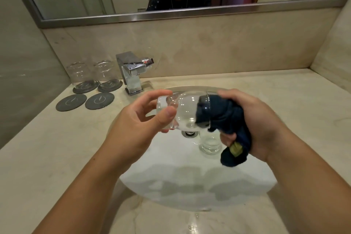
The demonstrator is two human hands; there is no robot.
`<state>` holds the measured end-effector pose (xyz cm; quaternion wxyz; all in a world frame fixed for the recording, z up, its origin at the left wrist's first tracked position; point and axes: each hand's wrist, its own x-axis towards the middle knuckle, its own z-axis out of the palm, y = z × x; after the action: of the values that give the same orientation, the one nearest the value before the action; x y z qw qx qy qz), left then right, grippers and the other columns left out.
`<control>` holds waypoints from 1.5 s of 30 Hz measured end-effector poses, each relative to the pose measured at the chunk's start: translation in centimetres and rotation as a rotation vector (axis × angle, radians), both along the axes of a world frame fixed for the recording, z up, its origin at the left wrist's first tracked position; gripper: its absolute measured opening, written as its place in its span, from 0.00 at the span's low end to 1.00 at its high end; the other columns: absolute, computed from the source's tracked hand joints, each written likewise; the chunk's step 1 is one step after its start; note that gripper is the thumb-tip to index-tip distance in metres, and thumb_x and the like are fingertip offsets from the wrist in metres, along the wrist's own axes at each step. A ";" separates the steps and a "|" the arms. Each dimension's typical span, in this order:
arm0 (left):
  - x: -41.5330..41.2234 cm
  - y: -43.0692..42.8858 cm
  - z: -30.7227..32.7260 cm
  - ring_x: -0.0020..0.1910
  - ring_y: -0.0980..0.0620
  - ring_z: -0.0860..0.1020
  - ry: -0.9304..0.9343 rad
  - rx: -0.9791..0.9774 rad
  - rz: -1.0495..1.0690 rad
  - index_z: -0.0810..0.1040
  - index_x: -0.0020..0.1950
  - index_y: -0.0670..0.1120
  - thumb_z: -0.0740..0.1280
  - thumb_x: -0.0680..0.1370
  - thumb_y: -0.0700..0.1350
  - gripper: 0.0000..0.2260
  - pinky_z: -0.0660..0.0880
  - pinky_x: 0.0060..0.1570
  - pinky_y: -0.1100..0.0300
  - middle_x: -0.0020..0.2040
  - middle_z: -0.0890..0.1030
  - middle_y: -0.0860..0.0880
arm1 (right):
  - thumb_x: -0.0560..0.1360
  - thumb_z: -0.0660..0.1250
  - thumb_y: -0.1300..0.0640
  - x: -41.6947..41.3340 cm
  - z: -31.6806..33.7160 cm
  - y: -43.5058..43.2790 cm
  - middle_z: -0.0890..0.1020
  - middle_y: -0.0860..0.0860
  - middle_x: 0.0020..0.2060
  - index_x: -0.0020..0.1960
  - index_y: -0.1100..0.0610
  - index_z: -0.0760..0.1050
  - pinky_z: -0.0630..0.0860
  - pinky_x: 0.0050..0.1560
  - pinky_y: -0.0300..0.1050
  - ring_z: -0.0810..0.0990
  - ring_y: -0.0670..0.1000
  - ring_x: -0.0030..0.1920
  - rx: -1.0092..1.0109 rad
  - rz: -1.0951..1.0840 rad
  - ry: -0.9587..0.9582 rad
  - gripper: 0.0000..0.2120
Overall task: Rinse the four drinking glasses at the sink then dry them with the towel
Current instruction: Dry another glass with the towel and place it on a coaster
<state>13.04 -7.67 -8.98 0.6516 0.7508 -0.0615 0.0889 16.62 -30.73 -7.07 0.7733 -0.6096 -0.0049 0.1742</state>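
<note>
Head view, left fingers (pixel 168 113) gripping smooth clear glass (pixel 187 106), right fingers (pixel 233 97) clutching crumpled navy towel (pixel 231 116) inside it

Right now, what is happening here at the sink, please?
A person is drying a glass over the sink. The left hand holds it sideways by its base, and the right hand pushes a dark blue towel into its mouth. Another glass stands upright in the basin near the drain. Two more glasses stand on grey coasters beside the tap; two other coasters in front are bare.
</note>
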 end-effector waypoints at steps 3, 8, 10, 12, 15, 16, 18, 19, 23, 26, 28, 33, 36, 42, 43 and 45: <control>0.1 0.4 0.1 0.56 0.40 0.84 -0.051 0.051 0.064 0.79 0.66 0.65 0.77 0.67 0.62 0.26 0.82 0.55 0.52 0.66 0.82 0.45 | 0.80 0.64 0.48 0.7 -0.2 -0.8 0.72 0.53 0.26 0.37 0.55 0.71 0.62 0.27 0.41 0.63 0.50 0.22 0.124 -0.222 0.029 0.16; -0.1 0.8 0.6 0.49 0.46 0.84 -0.084 0.235 0.178 0.75 0.70 0.68 0.81 0.70 0.58 0.31 0.84 0.52 0.52 0.63 0.80 0.56 | 0.79 0.68 0.43 0.7 -0.9 -0.2 0.75 0.58 0.32 0.40 0.56 0.76 0.67 0.30 0.45 0.69 0.52 0.25 0.045 -0.304 -0.047 0.17; 0.0 1.1 0.9 0.47 0.52 0.84 -0.076 0.356 0.256 0.74 0.71 0.67 0.79 0.70 0.61 0.31 0.83 0.47 0.56 0.61 0.80 0.58 | 0.76 0.71 0.42 0.0 -0.8 0.7 0.76 0.57 0.33 0.41 0.55 0.80 0.70 0.28 0.46 0.72 0.53 0.28 0.032 -0.179 -0.168 0.16; 0.3 2.1 1.4 0.43 0.57 0.83 -0.054 0.405 0.312 0.75 0.69 0.66 0.78 0.70 0.62 0.29 0.80 0.44 0.60 0.59 0.81 0.58 | 0.72 0.73 0.43 -0.8 -0.8 1.6 0.79 0.56 0.35 0.47 0.51 0.85 0.75 0.31 0.45 0.77 0.54 0.32 -0.030 -0.078 -0.312 0.12; 0.5 4.2 2.0 0.38 0.64 0.81 -0.014 0.458 0.342 0.77 0.66 0.65 0.77 0.71 0.62 0.24 0.76 0.43 0.62 0.58 0.82 0.59 | 0.80 0.73 0.50 -1.5 -1.2 2.7 0.85 0.55 0.40 0.53 0.44 0.84 0.79 0.37 0.44 0.82 0.56 0.38 -0.207 -0.003 -0.448 0.04; 0.4 5.0 2.2 0.40 0.65 0.81 -0.008 0.481 0.361 0.77 0.66 0.64 0.77 0.72 0.61 0.24 0.76 0.44 0.62 0.58 0.81 0.60 | 0.80 0.71 0.51 -1.6 -1.5 3.0 0.85 0.55 0.40 0.53 0.43 0.84 0.79 0.37 0.42 0.83 0.55 0.38 -0.271 -0.003 -0.484 0.04; 0.4 7.2 2.5 0.46 0.62 0.82 0.010 0.510 0.407 0.78 0.66 0.64 0.78 0.72 0.61 0.24 0.76 0.46 0.61 0.57 0.80 0.61 | 0.79 0.72 0.51 -1.8 -2.0 3.5 0.84 0.53 0.39 0.52 0.41 0.83 0.78 0.32 0.39 0.81 0.51 0.32 -0.359 -0.003 -0.526 0.05; 0.4 8.3 2.7 0.48 0.60 0.82 0.023 0.520 0.435 0.78 0.65 0.64 0.78 0.71 0.61 0.23 0.76 0.47 0.60 0.57 0.80 0.61 | 0.77 0.73 0.50 -1.9 -2.3 3.8 0.84 0.49 0.39 0.53 0.40 0.82 0.77 0.33 0.38 0.80 0.46 0.31 -0.395 0.001 -0.550 0.07; 0.6 12.8 3.7 0.59 0.52 0.81 0.034 0.583 0.561 0.79 0.65 0.58 0.79 0.73 0.56 0.21 0.77 0.55 0.57 0.55 0.80 0.59 | 0.75 0.74 0.47 -1.9 -3.9 4.6 0.82 0.34 0.50 0.59 0.39 0.81 0.72 0.49 0.26 0.79 0.36 0.52 -0.682 0.002 -0.755 0.13; 0.9 15.5 4.8 0.58 0.51 0.79 0.054 0.609 0.662 0.80 0.66 0.52 0.79 0.75 0.52 0.21 0.72 0.51 0.61 0.57 0.80 0.52 | 0.78 0.74 0.48 -1.9 -4.8 5.5 0.79 0.32 0.58 0.65 0.42 0.80 0.67 0.56 0.22 0.76 0.32 0.57 -0.761 0.066 -0.816 0.16; 1.2 17.2 5.3 0.58 0.50 0.80 0.059 0.626 0.711 0.80 0.66 0.51 0.79 0.74 0.53 0.22 0.74 0.54 0.57 0.57 0.80 0.51 | 0.79 0.72 0.47 -2.1 -5.2 6.0 0.78 0.34 0.62 0.68 0.43 0.79 0.66 0.61 0.24 0.75 0.34 0.60 -0.789 0.107 -0.855 0.18; 2.7 20.5 5.7 0.56 0.53 0.76 0.108 0.702 0.765 0.79 0.67 0.49 0.78 0.75 0.51 0.22 0.69 0.52 0.61 0.57 0.77 0.51 | 0.79 0.64 0.40 -2.5 -5.7 6.4 0.73 0.31 0.65 0.65 0.38 0.78 0.68 0.61 0.29 0.75 0.38 0.63 -0.786 0.177 -0.892 0.16; 3.9 21.9 5.2 0.55 0.54 0.75 0.138 0.747 0.787 0.79 0.68 0.47 0.78 0.75 0.49 0.22 0.67 0.54 0.61 0.57 0.78 0.49 | 0.78 0.65 0.40 -2.4 -5.9 6.5 0.68 0.29 0.67 0.64 0.34 0.76 0.65 0.56 0.21 0.71 0.31 0.63 -0.770 0.179 -0.872 0.14; 6.9 24.0 3.8 0.63 0.49 0.78 0.146 0.770 0.786 0.79 0.68 0.45 0.78 0.75 0.49 0.23 0.68 0.57 0.60 0.65 0.81 0.45 | 0.78 0.64 0.40 -2.2 -5.6 6.5 0.68 0.29 0.64 0.69 0.27 0.66 0.67 0.59 0.24 0.72 0.34 0.64 -0.740 0.247 -0.886 0.22; 7.6 24.2 3.7 0.64 0.48 0.78 0.147 0.773 0.788 0.79 0.68 0.46 0.78 0.75 0.49 0.24 0.69 0.57 0.60 0.65 0.81 0.45 | 0.78 0.65 0.40 -2.2 -5.6 6.5 0.69 0.29 0.63 0.70 0.27 0.65 0.68 0.59 0.25 0.72 0.36 0.64 -0.733 0.255 -0.887 0.22; 8.8 24.5 3.5 0.63 0.47 0.79 0.154 0.797 0.778 0.79 0.68 0.46 0.79 0.75 0.50 0.24 0.70 0.56 0.58 0.65 0.81 0.45 | 0.78 0.66 0.42 -2.1 -5.8 6.4 0.69 0.29 0.63 0.70 0.26 0.63 0.68 0.61 0.27 0.72 0.36 0.65 -0.731 0.267 -0.894 0.24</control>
<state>21.88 16.82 -5.52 0.2396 0.9105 0.2391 0.2375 14.52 -24.32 -12.89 0.4076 -0.8448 -0.3464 -0.0134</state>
